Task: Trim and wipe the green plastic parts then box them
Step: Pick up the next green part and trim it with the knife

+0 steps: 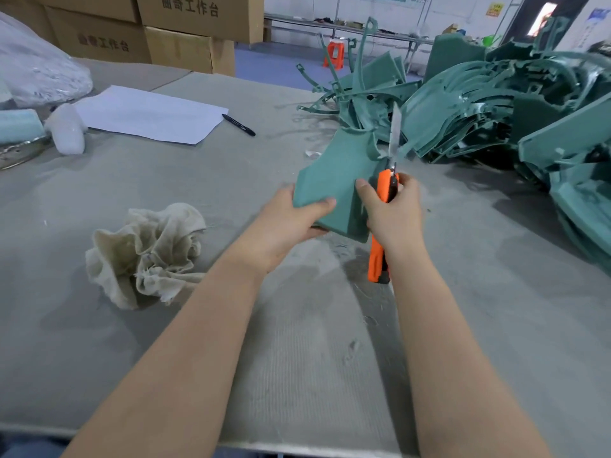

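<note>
Grey felt covers the table [297, 375], and both bare forearms reach out over it. Left of the held part, a crumpled off-white rag [148, 252] sits on the felt. Left hand [291, 219] grips the green plastic part [334, 173] by its near edge, thumb on top, lifted just off the table. Right hand [393, 213] is wrapped round the orange utility knife [376, 259], thumb against the part's right side, blade [394, 133] out and running up that right edge. Right of and beyond the part, a tangled pile of green parts [496, 110]. Beyond it to the left lie a black pen [238, 124] and a white paper sheet [148, 114], with cardboard boxes [185, 28] further back.
</note>
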Action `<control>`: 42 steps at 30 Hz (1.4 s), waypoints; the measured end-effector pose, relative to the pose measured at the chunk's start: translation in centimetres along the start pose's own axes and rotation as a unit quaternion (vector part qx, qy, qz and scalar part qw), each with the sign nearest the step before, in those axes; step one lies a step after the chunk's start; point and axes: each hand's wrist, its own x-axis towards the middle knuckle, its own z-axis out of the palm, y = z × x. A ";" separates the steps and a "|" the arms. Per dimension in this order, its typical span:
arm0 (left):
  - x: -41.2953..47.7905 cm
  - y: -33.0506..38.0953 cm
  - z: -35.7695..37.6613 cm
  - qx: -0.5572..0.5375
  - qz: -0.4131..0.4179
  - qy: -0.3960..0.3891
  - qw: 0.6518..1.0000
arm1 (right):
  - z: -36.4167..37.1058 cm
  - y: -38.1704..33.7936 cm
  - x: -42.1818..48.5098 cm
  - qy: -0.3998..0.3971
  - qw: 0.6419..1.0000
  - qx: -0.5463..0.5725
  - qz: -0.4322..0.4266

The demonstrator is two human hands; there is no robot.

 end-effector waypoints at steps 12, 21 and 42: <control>0.0 1.3 -2.6 0.289 0.153 0.157 0.932 | -0.3 -1.8 -1.5 -0.005 0.970 -0.139 -0.202; 0.3 0.9 -2.5 0.314 0.161 0.154 0.923 | 0.2 -2.0 -2.0 -0.037 0.971 -0.142 -0.191; 0.3 0.8 -2.7 0.294 0.159 0.163 0.928 | -0.1 -3.4 -2.6 -0.106 0.977 -0.009 -0.184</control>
